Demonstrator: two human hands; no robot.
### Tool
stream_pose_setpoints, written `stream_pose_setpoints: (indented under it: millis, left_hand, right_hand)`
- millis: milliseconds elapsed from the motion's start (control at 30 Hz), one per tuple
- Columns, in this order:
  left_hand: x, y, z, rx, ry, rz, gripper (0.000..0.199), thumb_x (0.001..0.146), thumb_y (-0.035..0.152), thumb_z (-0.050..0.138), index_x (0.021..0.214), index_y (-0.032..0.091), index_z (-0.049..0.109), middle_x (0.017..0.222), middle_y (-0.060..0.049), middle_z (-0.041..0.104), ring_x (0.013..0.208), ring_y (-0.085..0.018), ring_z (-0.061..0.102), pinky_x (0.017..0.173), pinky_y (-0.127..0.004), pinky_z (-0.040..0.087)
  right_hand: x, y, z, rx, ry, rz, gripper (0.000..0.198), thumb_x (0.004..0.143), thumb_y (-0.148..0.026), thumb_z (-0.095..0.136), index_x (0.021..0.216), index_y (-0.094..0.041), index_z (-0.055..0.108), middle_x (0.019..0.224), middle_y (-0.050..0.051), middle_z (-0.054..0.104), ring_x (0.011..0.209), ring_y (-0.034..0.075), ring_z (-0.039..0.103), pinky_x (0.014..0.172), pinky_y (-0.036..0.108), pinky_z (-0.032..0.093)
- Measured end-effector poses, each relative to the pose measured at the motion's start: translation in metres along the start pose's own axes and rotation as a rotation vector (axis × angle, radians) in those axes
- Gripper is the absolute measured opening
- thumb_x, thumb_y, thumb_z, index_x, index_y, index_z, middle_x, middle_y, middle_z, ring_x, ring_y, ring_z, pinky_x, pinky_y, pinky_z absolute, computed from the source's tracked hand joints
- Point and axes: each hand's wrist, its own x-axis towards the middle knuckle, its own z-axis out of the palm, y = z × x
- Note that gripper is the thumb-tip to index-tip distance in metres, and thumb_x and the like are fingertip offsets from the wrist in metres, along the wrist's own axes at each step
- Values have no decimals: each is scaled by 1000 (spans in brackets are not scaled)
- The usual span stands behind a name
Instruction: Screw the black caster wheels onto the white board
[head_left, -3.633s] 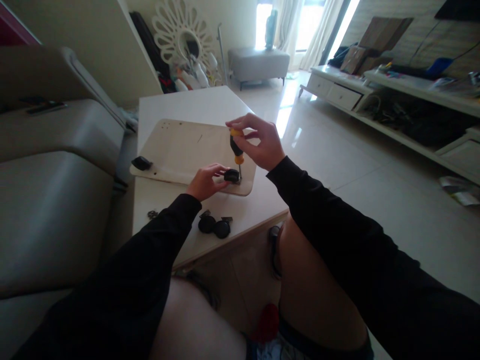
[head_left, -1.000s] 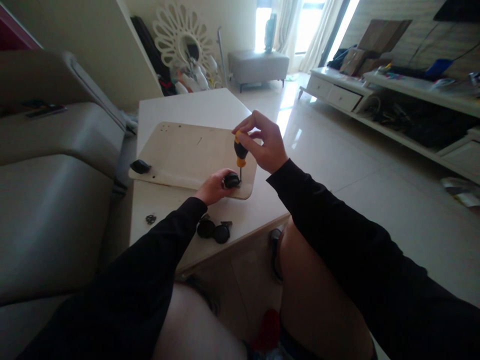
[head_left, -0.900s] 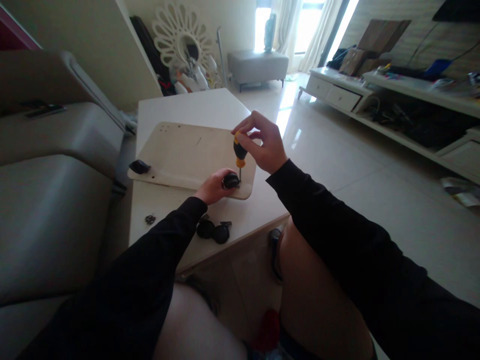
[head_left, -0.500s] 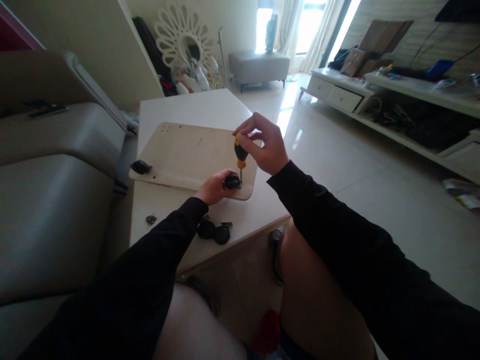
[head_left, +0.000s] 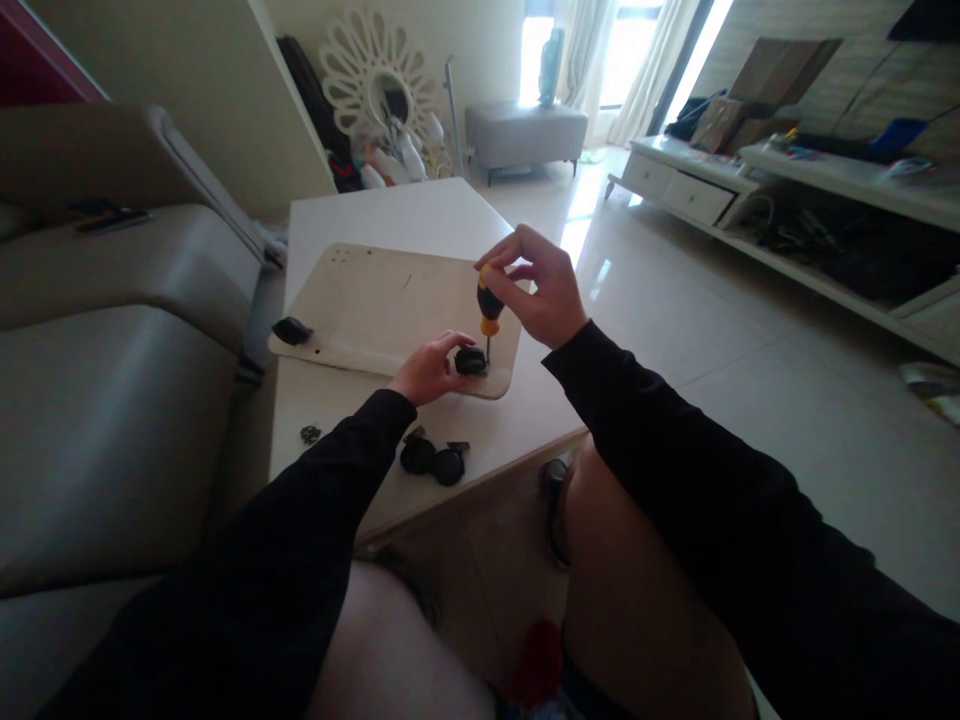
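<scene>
Pinching a bulbous-handled, metal-shafted screwdriver (head_left: 490, 303) is the right hand (head_left: 541, 283)

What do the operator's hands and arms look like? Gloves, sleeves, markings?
Left hand and right hand are both bare, no gloves. Arms wear long, dark sleeves: left sleeve, right sleeve, both black and loose-fitting, running down to about the wrists. No cables, logos or markings visible on either; small details such as rings can't be made out.
</scene>
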Motion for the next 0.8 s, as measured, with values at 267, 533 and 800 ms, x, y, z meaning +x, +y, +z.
stream_pose_setpoints:
  millis: [267,533,800]
  left_hand:
    - [0,5,-10,-17,8,20,36,76,21,85,109,19,71,112,-4,66,56,-4,53,55,-22,46]
    - [3,2,-10,-7,31,33,37,75,21,87,110,19,75,107,-3,66,58,-5,55,56,-22,47]
    - [3,1,-10,-29,38,23,38,74,21,88,109,19,76,107,-4,68,57,-5,57,54,-22,48]
  right_hand:
    - [3,4,0,-97,16,-25,23,79,-32,78,83,-22,58,88,-4,59,78,8,59,64,25,55]
    - [3,5,-2,-78,-1,-51,16,85,-34,73,84,-20,66,94,-2,64,85,9,63,68,26,55]
    - [3,5,-3,-11,-55,-52,13,84,-31,72,85,-20,67,92,-2,70,91,12,70,79,32,61]
